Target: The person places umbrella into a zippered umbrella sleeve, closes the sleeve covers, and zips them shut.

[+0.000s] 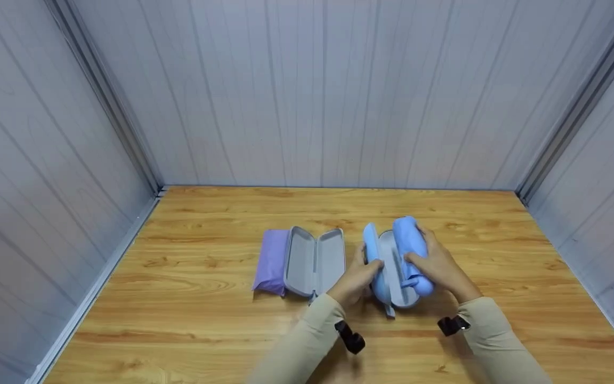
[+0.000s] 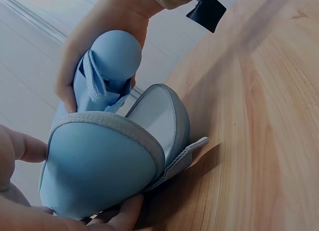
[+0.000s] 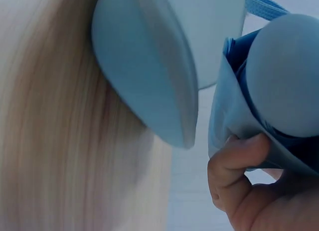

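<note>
My left hand [image 1: 357,281] grips one shell of a light blue zip case [image 2: 99,163], thumb on one side and fingers under it in the left wrist view. The case stands open, its grey lining [image 1: 390,250] showing. In my right hand [image 1: 440,266] is a folded blue umbrella [image 1: 409,240] with a rounded handle end [image 3: 284,76] and a small wrist strap [image 2: 93,79]. The umbrella overlaps the case's right half in the head view, lying lengthwise along it. In the right wrist view, the thumb presses the umbrella's wrapped fabric.
Left of my hands, a second case [image 1: 301,264] lies open with its grey lining up. Beside it is a purple wrapped bundle [image 1: 271,261]. All lie on a wood-grain table [image 1: 190,320], bounded by pale panel walls [image 1: 323,96] at the back and sides.
</note>
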The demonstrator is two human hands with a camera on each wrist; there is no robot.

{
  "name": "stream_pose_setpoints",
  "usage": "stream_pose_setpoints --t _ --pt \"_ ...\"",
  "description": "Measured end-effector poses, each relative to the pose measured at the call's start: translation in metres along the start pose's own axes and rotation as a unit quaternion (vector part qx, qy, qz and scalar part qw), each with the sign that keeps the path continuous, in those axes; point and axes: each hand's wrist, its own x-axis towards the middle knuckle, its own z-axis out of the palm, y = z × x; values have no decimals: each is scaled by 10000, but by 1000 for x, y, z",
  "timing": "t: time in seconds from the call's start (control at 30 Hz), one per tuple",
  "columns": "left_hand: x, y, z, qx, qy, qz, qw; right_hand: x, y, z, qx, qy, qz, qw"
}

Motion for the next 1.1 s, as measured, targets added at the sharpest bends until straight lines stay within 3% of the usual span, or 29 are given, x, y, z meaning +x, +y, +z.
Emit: stream_pose_setpoints --t 0.23,0.53,1.1 --pt "-1 0 0 67 -29 33 10000 3 -3 11 -648 -13 -222 9977" --pt "-7 0 4 -30 -5 -62 10000 1 -1 21 -1363 -175 32 9905" --pt "-12 4 10 163 31 114 9998 -1 0 36 -2528 -8 82 9675"
